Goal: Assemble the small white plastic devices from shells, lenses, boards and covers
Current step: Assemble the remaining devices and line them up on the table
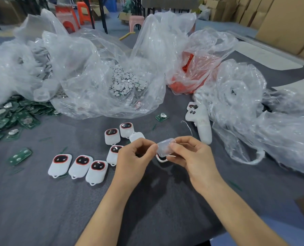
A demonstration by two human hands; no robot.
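Both hands meet over the middle of the grey table. My left hand and my right hand pinch a small translucent white shell between their fingertips. Just under it lies a white device with a red-ringed dark lens, partly hidden. Three assembled white devices lie in a row to the left. Three more sit beyond my left hand, beside a plain white cover. A single green board lies farther back.
Clear plastic bags crowd the back: one holds small white discs, one red parts. Green boards are heaped at the left. A white controller lies right of centre, next to crumpled bags.
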